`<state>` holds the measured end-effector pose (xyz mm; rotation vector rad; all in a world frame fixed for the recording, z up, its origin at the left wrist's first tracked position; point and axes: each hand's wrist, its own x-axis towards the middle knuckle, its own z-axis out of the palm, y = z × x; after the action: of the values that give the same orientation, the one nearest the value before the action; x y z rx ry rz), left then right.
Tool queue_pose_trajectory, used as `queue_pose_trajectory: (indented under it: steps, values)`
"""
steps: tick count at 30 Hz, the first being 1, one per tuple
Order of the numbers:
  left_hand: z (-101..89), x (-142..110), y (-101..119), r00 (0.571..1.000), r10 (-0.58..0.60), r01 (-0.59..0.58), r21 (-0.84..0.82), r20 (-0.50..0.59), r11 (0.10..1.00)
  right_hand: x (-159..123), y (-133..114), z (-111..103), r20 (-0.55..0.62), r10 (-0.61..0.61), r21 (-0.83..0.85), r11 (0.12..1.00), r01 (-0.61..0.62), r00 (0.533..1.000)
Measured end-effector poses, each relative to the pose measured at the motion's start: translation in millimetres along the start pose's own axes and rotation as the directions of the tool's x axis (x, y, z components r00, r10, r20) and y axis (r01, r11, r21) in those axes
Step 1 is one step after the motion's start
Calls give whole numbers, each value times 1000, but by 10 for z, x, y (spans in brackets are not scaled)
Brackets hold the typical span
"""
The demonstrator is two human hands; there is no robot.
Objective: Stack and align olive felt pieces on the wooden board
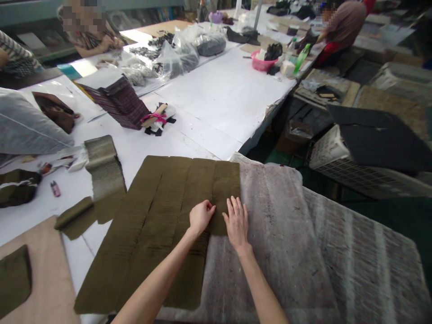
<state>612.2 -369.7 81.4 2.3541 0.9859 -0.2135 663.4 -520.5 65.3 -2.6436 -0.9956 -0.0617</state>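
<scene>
Olive-green fabric pieces (145, 234) lie in overlapping rows on a grey mottled board (270, 252). My left hand (201, 217) is closed, its thumb and fingertips pinched at the edge of an olive fabric piece (226, 175) in the rightmost row. Just to the right, my right hand (237, 220) lies flat with fingers outstretched on that same piece, near its right edge. Whatever is under my left palm is hidden.
A wooden board (43, 265) with another olive piece is at lower left. Further off are loose olive scraps (106, 168), a dark purple fabric stack (118, 101), plastic bags (182, 51) and a pink basin (261, 63). White crates (329, 148) stand right. Other people sit around the table.
</scene>
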Motion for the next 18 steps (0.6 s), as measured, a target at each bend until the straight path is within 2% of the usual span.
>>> queue_pose_trajectory:
  steps: [2,5,8,11,13,15,18]
  values:
    - [-3,-12,0,1000,-5,5,-4,0,1000,-24,-2,74,47,-48,5,999,48,998]
    - [-7,-37,9,1000,-9,9,-36,-14,999,-37,24,140,80,-32,-11,999,33,996]
    - [15,-69,49,989,78,-84,-49,-123,995,-9,45,155,92,-31,-19,999,33,995]
    - [76,-118,113,917,322,-320,51,-236,946,-5,33,154,68,-64,-13,998,65,996]
    - [127,-146,139,854,480,-451,176,-200,875,-45,42,154,25,-102,14,995,102,994]
    - [172,-147,128,811,564,-507,294,-155,810,-87,116,171,-25,-156,71,985,157,987]
    - [220,-114,47,767,617,-476,491,-176,730,-31,351,270,-83,-244,180,950,255,966]
